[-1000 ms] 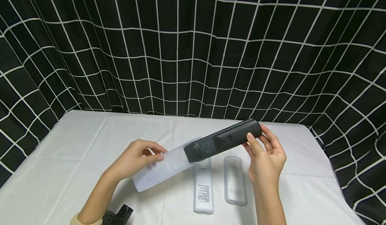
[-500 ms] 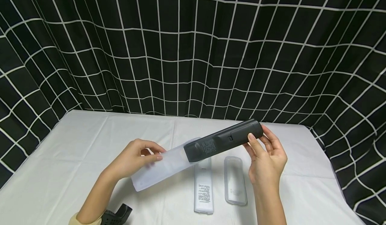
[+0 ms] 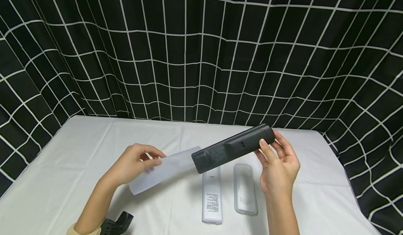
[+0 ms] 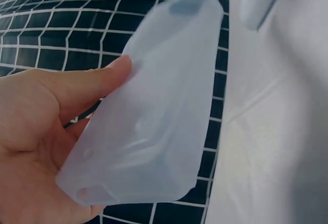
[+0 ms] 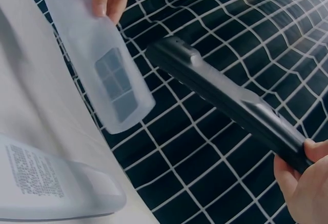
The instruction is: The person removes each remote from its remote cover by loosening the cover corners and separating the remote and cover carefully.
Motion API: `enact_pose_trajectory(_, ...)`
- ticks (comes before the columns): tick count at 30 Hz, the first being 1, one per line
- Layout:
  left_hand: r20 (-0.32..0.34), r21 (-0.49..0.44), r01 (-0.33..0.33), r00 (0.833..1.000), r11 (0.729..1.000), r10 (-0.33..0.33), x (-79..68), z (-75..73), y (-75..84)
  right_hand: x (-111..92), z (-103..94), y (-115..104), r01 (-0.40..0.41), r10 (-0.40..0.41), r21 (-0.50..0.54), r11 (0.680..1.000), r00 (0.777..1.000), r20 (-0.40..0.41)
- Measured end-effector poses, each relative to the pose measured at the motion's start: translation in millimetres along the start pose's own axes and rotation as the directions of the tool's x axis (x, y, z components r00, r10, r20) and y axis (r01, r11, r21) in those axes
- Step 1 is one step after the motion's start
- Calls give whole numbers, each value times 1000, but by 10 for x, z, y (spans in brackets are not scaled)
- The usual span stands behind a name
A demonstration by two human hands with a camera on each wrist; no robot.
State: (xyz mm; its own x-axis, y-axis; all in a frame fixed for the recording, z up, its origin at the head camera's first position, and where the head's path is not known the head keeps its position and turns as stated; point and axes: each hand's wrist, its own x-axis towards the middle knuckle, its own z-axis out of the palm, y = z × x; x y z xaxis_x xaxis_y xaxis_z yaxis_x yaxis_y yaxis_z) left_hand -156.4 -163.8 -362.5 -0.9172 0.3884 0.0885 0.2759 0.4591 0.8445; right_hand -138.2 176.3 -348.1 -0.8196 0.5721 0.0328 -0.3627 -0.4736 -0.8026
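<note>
In the head view my left hand pinches a long, translucent silicone remote cover by its upper edge, thumb on one face. My right hand holds a black remote control by its right end, back side up, its battery door showing. In the right wrist view a gap separates the remote from the cover, whose cut-out window faces that camera. The left wrist view shows the cover with nothing inside it. Both things are held above the table.
On the white table lies a white remote control in a clear sleeve, printed text up. Right of it is a shorter translucent case; its contents are hard to tell. A black gridded curtain surrounds the table. A black device sits on my left wrist.
The cover has come off the black remote's end: my left hand moved it left and slightly up. The right hand and remote have barely moved.
</note>
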Motion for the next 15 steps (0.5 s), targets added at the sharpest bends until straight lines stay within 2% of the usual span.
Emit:
enact_pose_trajectory(7, -31, 2, -3, 1000, 1000, 3, 0, -8, -10, -7, 1, 21, 3, -3, -38, 999, 1000, 20)
enact_pose_trajectory(15, -74, 26, 9, 997, 1000, -7, 16, -18, -29, -10, 3, 44, -25, 30, -71, 997, 997, 65)
